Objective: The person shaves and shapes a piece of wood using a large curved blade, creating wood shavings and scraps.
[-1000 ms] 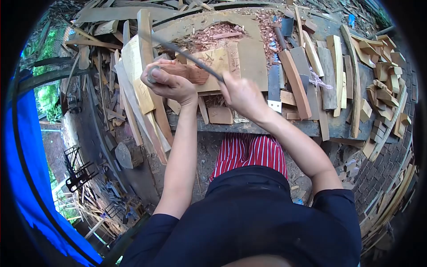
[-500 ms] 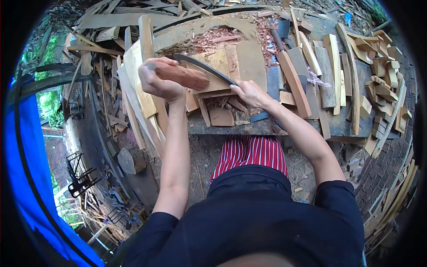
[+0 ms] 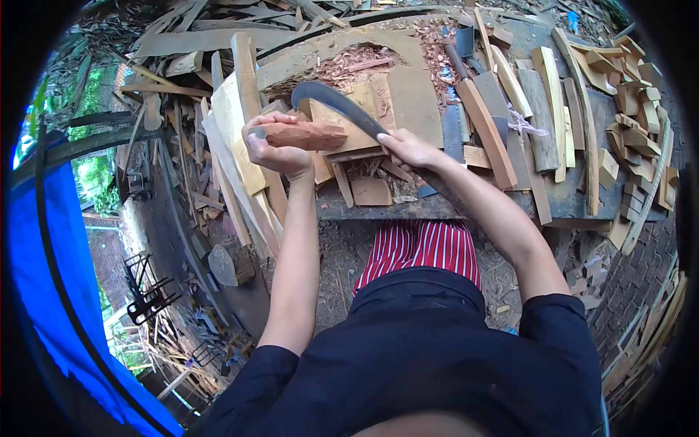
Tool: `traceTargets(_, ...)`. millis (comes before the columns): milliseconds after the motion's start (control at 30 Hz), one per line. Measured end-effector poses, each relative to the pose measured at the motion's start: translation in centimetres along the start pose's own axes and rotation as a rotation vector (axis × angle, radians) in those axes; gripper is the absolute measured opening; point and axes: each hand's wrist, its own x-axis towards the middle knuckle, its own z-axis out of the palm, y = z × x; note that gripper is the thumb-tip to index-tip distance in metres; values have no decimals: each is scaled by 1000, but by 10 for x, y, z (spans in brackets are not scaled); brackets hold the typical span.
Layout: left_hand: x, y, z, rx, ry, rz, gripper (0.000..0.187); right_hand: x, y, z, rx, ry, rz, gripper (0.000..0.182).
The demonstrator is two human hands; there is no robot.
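Observation:
My left hand is wrapped round a rough reddish wood piece, whose far end reaches over the edge of a pale wooden block on the bench. In my right hand I grip a machete with a dark, curved blade. The blade points up and left, its hooked tip just above the wood piece and apart from it as far as I can see. My right fingers cover part of the handle.
Red shavings fill a hollow in the bench top. To the right lie a reddish beam, a saw and several boards. Small cut blocks are piled at the far right. Tall planks lean at the left; a log lies below.
The machete has lifted slightly and its blade has turned to show more of its flat side. My left hand has tilted the wood piece to nearly level. The whole view has shifted slightly.

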Motion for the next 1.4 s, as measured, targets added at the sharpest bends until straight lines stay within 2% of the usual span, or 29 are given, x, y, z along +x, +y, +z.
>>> traceTargets(33, 3, 0, 1, -21, -14, -29, 42, -8, -8, 8, -382, 228, -115, 40)
traceTargets(133, 12, -9, 4, -128, -10, -59, 43, -20, -21, 16, -616, 339, -244, 38)
traceTargets(200, 7, -5, 10, -150, 21, -63, 43, -35, -42, 24, -626, 358, -259, 36)
traceTargets(267, 8, -7, 19, -8, -16, 46, 42, -37, -52, 29, -652, 379, -295, 35)
traceTargets(400, 5, -1, 27, -52, 79, -1, 42, -30, -65, 31, -690, 477, -356, 32)
traceTargets(467, 0, -3, 23, -18, 107, -14, 43, -39, -80, 33, -568, 422, -456, 29)
traceTargets(500, 1, -2, 23, 2, 86, 12, 43, -48, -94, 36, -531, 464, -563, 27)
traceTargets(533, 2, -3, 22, 18, 67, 40, 43, -59, -109, 37, -532, 446, -554, 27)
traceTargets(600, 2, -4, 20, -22, 55, -13, 45, -75, -130, 40, -446, 549, -746, 26)
traceTargets(667, 2, -2, 22, 2, 71, -6, 45, -63, -98, 43, -439, 558, -729, 28)
traceTargets(733, 3, -7, 22, 54, 97, 57, 46, -35, -48, 40, -753, 472, -287, 25)
traceTargets(867, 1, -2, 23, -15, 80, -23, 46, -35, -49, 32, -711, 446, -352, 29)
traceTargets(933, 1, -2, 26, -122, 107, -94, 46, -38, -67, 22, -553, 305, -349, 29)
traceTargets(967, -1, 2, 27, -124, 122, -101, 44, -47, -78, 24, -521, 376, -457, 27)
traceTargets(1000, -3, 1, 27, -115, 122, -118, 44, -61, -97, 28, -517, 370, -439, 27)
traceTargets(1067, -1, -3, 22, -82, 97, -84, 44, -82, -130, 33, -411, 479, -637, 28)
traceTargets(1200, 1, -4, 20, 56, 82, -18, 45, -58, -86, 36, -506, 525, -626, 28)
traceTargets(1267, 4, -4, 20, 32, 85, -29, 45, -34, -41, 31, -808, 483, -348, 27)
traceTargets(1400, 7, -7, 23, -100, 94, -94, 45, -30, -57, 21, -703, 399, -394, 27)
